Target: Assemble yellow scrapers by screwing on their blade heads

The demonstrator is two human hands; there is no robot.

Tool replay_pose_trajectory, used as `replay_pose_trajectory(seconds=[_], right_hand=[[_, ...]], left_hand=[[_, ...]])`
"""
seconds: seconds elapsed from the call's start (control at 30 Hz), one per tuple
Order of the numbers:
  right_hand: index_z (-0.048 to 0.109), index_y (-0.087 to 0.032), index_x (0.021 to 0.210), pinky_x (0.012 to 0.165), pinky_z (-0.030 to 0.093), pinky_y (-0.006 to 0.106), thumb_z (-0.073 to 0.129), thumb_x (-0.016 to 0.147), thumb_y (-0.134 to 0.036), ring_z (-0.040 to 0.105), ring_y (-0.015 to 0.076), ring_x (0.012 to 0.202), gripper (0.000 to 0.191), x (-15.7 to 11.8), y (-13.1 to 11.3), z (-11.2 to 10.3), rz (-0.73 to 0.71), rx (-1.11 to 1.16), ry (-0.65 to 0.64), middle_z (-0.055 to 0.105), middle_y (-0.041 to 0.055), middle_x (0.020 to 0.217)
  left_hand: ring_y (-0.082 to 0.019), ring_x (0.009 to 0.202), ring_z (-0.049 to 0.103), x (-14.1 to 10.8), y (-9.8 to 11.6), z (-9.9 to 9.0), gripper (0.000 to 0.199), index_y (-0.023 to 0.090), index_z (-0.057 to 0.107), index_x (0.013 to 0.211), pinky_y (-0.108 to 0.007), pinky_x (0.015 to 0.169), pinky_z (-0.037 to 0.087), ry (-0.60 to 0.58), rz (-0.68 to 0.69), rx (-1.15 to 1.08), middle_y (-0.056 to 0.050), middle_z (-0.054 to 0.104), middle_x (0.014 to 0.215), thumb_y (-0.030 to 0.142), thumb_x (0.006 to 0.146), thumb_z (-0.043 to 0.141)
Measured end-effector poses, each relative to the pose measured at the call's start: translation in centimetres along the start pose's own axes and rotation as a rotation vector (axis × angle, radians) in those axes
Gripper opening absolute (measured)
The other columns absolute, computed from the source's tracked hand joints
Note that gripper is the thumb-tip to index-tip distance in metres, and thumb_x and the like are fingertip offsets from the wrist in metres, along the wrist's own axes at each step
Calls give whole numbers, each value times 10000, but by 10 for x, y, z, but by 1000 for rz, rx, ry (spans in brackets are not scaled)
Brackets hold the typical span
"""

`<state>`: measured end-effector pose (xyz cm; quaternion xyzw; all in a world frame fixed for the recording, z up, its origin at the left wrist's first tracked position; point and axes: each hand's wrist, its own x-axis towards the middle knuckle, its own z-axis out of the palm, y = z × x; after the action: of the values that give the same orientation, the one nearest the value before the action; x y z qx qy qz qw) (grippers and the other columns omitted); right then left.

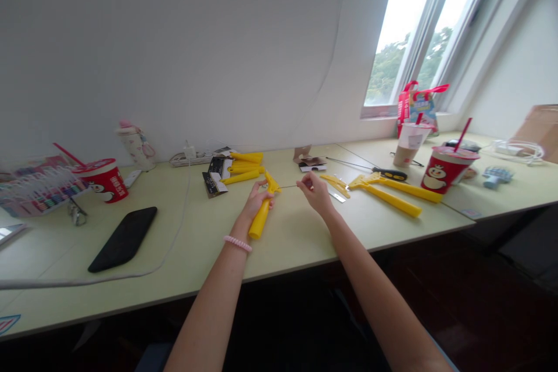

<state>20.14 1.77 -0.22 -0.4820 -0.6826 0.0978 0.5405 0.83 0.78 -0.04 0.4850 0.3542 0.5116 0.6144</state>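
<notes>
My left hand (257, 202) is wrapped round a yellow plastic handle (260, 220), its wider head pointing away from me. To the right, my right hand (314, 190) hovers over the table with thumb and fingers pinched together; anything between them is too small to make out. Just beyond it lie a metal blade (336, 196) and small flat yellow pieces (335, 184). Yellow handles with wide heads (392, 199) rest farther right. More yellow handles (244, 167) lie behind my left hand, beside black printed packaging (215, 174).
A screwdriver (390, 174) and an opened small box (308, 160) lie at the back. Red cups stand left (102, 180) and right (447, 170). A black phone (124, 239) and a white cable (181, 221) are on the left. The table's front edge (288, 270) runs beneath my forearms.
</notes>
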Motion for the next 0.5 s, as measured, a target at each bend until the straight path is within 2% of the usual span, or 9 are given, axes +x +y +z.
replay_pose_trajectory(seconds=[0.17, 0.5], right_hand=[[524, -181, 630, 544, 384, 252, 563, 723, -421, 522, 136, 540, 261, 0, 0, -1, 55, -77, 23, 591, 17, 579], [604, -175, 634, 546, 386, 260, 555, 720, -451, 559, 160, 559, 293, -1, 1, -2, 133, -137, 6, 621, 33, 579]], left_hand=[[-43, 430, 478, 1, 0, 0, 522, 225, 374, 1086, -165, 413, 368, 34, 9, -3, -1, 559, 754, 84, 619, 560], [-52, 425, 486, 5, -2, 0, 573, 228, 372, 1126, -175, 415, 367, 73, 23, -18, 8, 559, 733, 90, 607, 571]])
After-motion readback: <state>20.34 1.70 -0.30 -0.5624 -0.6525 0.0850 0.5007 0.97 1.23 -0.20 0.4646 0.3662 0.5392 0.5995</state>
